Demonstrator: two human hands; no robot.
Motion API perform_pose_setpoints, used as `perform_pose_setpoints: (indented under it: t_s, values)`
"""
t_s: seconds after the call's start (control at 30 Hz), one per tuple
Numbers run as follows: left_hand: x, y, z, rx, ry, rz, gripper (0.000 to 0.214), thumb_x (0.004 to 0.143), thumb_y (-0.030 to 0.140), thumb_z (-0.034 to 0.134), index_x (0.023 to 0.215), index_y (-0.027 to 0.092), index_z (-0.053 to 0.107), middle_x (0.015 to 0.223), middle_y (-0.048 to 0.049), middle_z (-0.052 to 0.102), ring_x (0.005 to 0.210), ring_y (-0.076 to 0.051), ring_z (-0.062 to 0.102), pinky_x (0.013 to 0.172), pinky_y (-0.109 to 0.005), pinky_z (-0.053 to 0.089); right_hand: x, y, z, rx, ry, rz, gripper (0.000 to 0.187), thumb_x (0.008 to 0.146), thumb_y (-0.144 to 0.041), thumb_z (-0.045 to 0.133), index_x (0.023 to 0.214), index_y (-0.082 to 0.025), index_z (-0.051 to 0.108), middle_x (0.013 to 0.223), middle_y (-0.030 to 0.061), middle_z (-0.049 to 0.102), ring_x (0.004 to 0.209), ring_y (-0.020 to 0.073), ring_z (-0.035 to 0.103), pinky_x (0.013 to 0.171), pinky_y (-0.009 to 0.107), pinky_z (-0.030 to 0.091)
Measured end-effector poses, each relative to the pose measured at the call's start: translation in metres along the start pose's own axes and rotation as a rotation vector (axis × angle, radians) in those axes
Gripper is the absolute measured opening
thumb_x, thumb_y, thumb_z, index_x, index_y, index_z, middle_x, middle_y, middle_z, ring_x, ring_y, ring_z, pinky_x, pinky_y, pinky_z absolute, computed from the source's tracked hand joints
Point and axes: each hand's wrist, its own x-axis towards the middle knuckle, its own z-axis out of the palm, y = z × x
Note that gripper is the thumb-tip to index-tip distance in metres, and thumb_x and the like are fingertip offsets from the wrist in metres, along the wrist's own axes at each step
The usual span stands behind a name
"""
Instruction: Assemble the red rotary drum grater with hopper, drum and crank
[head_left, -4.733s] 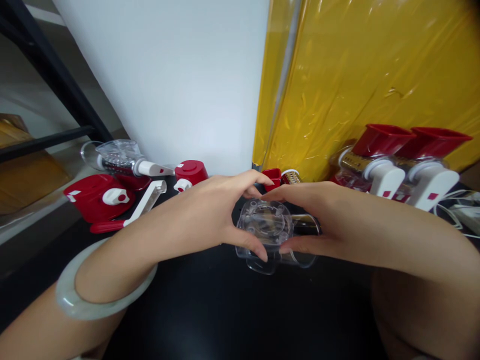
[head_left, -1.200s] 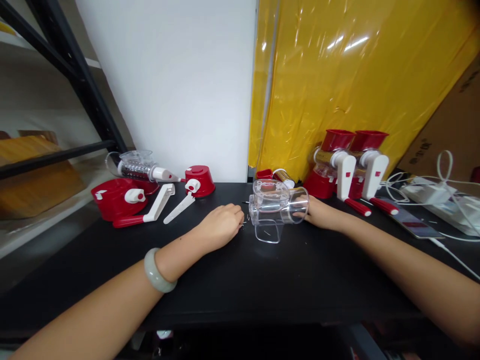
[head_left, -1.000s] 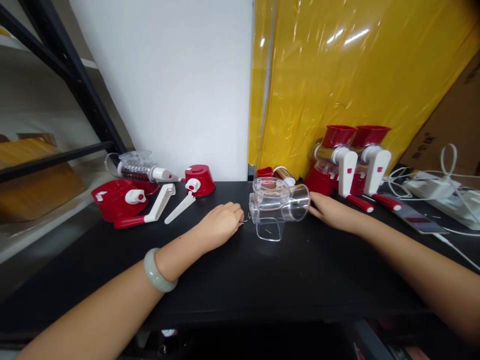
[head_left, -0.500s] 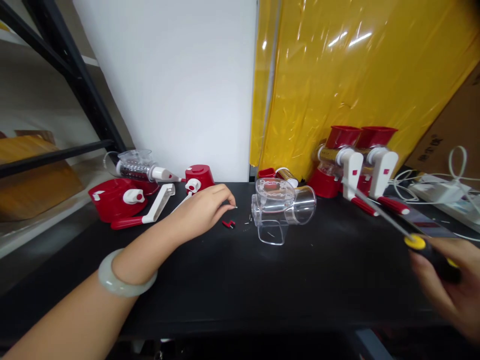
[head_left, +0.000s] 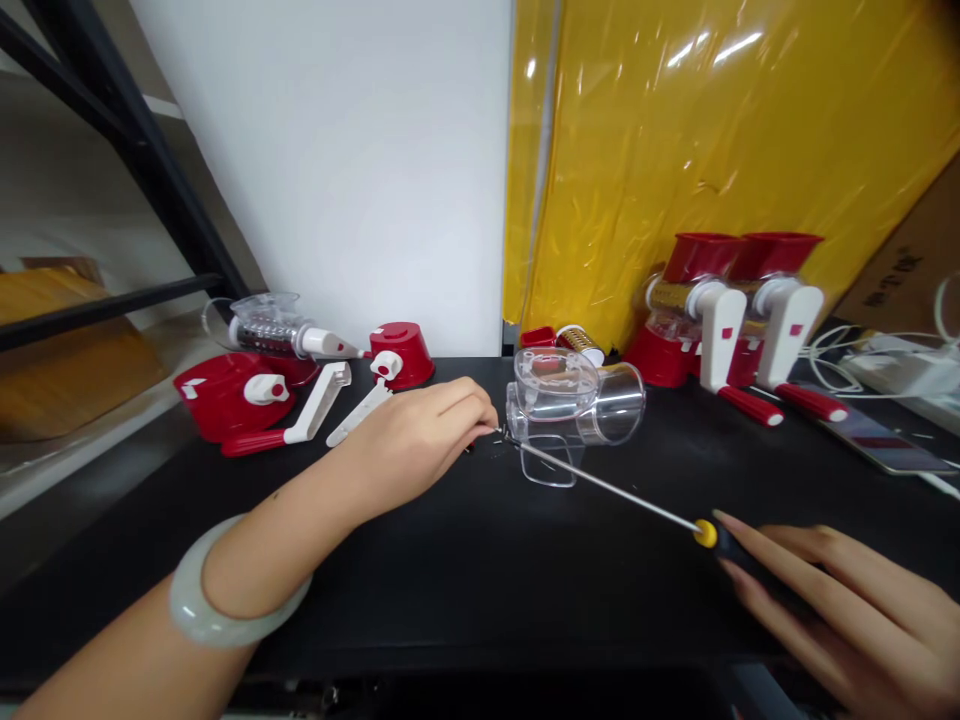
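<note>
My left hand [head_left: 439, 435] pinches a tiny metal screw [head_left: 499, 430] between thumb and forefinger, just left of the clear plastic grater body [head_left: 559, 395]. My right hand [head_left: 832, 590] is wrapped round the black and yellow handle of a long screwdriver [head_left: 615, 491]. The shaft slants to the left, and its tip is at the screw; whether they touch is too small to tell. Below the left fingertips a small red and black piece is mostly hidden. A few tiny metal bits lie by the grater body.
On the left sit red grater bases [head_left: 229, 400] and a white crank arm with a red handle [head_left: 259, 442]. Two assembled red and white graters [head_left: 682, 320] stand at the back right, near a phone [head_left: 877, 440] and white cables [head_left: 840, 350]. A grater drum [head_left: 581, 343] lies behind.
My right hand has swung the screwdriver leftward and down, bringing its tip to the left fingertips. My left hand has shifted slightly right with the screw. The view has moved a little.
</note>
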Motion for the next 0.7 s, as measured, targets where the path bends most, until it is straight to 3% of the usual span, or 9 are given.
perform_pose_setpoints:
  t_s: [0.2,0.4,0.6,0.7]
  values:
    - [-0.001,-0.012,-0.008,0.000,0.027,-0.133,0.012,0.098,0.019,0.046,0.098,0.017,0.058,0.099,-0.0036,0.064,0.086,-0.015,0.063,0.075,-0.027,0.049,0.041,0.027,0.001,-0.046,-0.004,-0.132,0.058,0.082,-0.018,0.072,0.137,-0.028,0.057,0.098,0.0052,0.071,0.080,0.0179,0.067,0.072,0.032,0.052]
    - [-0.004,-0.030,-0.011,-0.064,0.049,-0.239,0.012,0.097,0.017,0.044,0.097,0.019,0.056,0.097,-0.0035,0.061,0.085,-0.015,0.061,0.076,-0.030,0.049,0.106,0.057,0.002,-0.100,0.144,-0.399,0.064,0.084,-0.025,0.070,0.144,-0.030,0.049,0.085,0.0048,0.072,0.069,0.0167,0.065,0.064,0.031,0.048]
    - [-0.004,-0.034,-0.010,-0.132,0.152,-0.355,0.011,0.097,0.019,0.045,0.093,0.019,0.055,0.094,-0.0046,0.061,0.086,-0.017,0.060,0.077,-0.032,0.050,0.148,0.092,0.010,-0.171,0.213,-0.425,0.065,0.082,-0.029,0.072,0.143,-0.035,0.049,0.094,0.0058,0.073,0.076,0.0202,0.067,0.073,0.035,0.050]
    - [-0.003,-0.036,-0.007,-0.199,0.260,-0.425,0.012,0.096,0.019,0.045,0.091,0.018,0.056,0.090,-0.0047,0.060,0.083,-0.016,0.061,0.076,-0.031,0.053,0.185,0.102,0.010,-0.129,0.208,-0.431,0.050,0.085,-0.032,0.069,0.134,-0.034,0.059,0.098,0.0057,0.072,0.081,0.0201,0.067,0.078,0.034,0.050]
